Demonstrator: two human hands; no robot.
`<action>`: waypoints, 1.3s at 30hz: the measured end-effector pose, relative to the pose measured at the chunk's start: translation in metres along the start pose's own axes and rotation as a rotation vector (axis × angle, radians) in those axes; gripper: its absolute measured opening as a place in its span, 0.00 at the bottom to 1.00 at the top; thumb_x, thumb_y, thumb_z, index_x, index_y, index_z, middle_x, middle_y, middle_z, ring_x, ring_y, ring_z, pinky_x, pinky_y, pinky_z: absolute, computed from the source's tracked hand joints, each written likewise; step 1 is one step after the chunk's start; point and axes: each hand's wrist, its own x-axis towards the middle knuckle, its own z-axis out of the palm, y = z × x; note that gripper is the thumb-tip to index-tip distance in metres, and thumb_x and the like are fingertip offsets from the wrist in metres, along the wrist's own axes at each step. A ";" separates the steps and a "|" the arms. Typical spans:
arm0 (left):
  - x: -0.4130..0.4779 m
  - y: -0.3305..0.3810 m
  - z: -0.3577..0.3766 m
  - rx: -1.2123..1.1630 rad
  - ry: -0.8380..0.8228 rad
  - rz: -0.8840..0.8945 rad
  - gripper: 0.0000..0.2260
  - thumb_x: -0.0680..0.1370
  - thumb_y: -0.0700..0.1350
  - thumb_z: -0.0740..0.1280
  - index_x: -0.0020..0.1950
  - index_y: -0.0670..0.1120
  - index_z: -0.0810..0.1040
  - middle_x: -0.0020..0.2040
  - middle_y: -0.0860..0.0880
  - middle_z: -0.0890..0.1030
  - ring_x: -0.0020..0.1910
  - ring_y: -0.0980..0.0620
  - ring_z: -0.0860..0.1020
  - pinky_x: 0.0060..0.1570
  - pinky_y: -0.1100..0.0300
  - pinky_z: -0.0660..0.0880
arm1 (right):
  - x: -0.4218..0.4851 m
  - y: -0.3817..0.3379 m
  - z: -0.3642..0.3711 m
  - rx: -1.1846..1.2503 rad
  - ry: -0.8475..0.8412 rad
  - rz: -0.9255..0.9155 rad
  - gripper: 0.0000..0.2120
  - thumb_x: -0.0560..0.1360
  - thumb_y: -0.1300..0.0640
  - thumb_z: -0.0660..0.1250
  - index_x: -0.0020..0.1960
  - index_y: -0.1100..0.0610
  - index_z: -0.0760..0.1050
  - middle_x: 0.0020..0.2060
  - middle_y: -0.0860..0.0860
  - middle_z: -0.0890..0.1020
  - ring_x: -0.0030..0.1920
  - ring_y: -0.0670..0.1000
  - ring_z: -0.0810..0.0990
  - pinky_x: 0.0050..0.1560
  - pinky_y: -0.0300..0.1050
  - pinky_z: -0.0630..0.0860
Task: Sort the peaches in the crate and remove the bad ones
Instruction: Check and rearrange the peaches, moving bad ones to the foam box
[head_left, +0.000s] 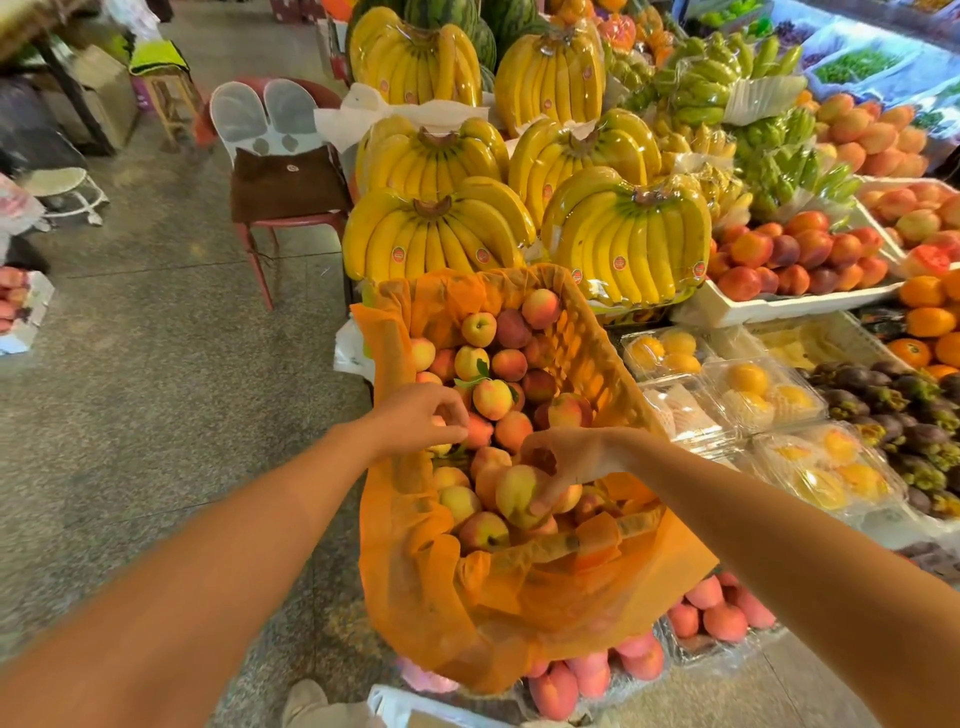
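Under the right hand (563, 462), fingers curled round one yellowish peach (519, 493) at the near end of the crate (597, 353). Left hand (421, 415) pinches a pink peach (478, 431) just past its fingertips. I'd roll each one slowly and check all sides. Undersides are hidden, so bruises are hard to judge.

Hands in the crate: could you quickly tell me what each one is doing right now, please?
Left hand: fingers closed on a small peach.
Right hand: gripping a larger yellowish peach.
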 end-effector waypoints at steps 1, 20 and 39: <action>0.000 -0.001 0.001 0.031 -0.002 0.004 0.05 0.74 0.50 0.71 0.47 0.51 0.81 0.48 0.55 0.80 0.50 0.56 0.77 0.54 0.52 0.75 | -0.001 0.000 -0.001 -0.027 -0.018 0.010 0.36 0.68 0.47 0.77 0.70 0.52 0.66 0.64 0.48 0.69 0.64 0.52 0.69 0.57 0.45 0.70; 0.030 0.010 0.004 0.121 -0.037 -0.054 0.05 0.75 0.47 0.70 0.48 0.49 0.81 0.49 0.52 0.81 0.50 0.55 0.78 0.53 0.51 0.77 | -0.004 0.011 -0.020 -0.270 -0.072 0.079 0.17 0.75 0.41 0.67 0.58 0.49 0.77 0.54 0.47 0.75 0.56 0.51 0.73 0.53 0.47 0.71; 0.135 -0.016 0.051 0.381 -0.135 -0.143 0.29 0.75 0.48 0.70 0.74 0.55 0.63 0.70 0.45 0.64 0.61 0.40 0.73 0.55 0.51 0.71 | 0.077 0.051 -0.054 -0.572 0.171 0.143 0.22 0.77 0.60 0.63 0.70 0.60 0.66 0.64 0.58 0.73 0.63 0.60 0.73 0.54 0.48 0.72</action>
